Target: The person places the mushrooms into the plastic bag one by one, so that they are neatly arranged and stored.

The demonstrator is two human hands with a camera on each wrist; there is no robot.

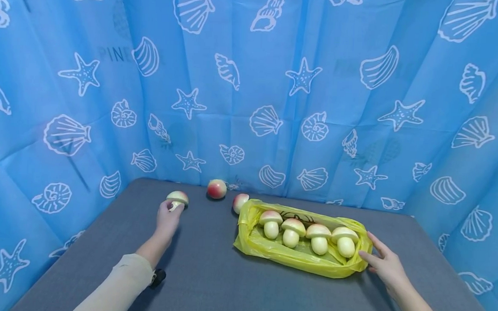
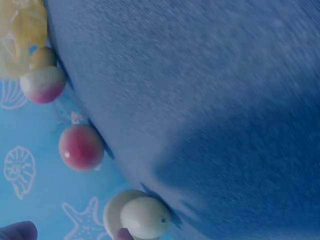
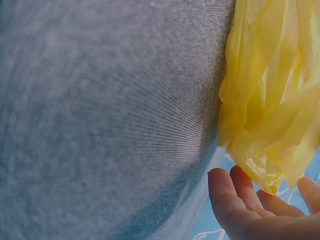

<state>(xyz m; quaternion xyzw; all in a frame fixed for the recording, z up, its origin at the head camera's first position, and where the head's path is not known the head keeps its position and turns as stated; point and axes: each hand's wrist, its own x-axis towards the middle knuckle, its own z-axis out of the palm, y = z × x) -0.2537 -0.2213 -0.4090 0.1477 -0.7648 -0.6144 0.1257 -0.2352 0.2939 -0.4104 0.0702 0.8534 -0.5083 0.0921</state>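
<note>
My left hand (image 1: 169,219) is at a toy mushroom (image 1: 178,198) with a pale cap tinged red, at the back left of the table. Its thumb and fingers are apart on either side of the stem in the head view; in the left wrist view a fingertip (image 2: 124,234) overlaps the mushroom's lower edge. A yellow plastic bag (image 1: 286,263), its mouth spread open, lies right of centre with several mushrooms (image 1: 318,237) in a row inside. My right hand (image 1: 388,266) is at the bag's right end, fingers spread, thumb against the rim.
Two more red-and-white toy mushrooms stand at the back: one (image 1: 217,189) near the curtain, another (image 1: 240,202) right beside the bag's left end. Grey cloth (image 1: 210,274) covers the table. A blue shell-print curtain (image 1: 251,95) hangs behind and along both sides.
</note>
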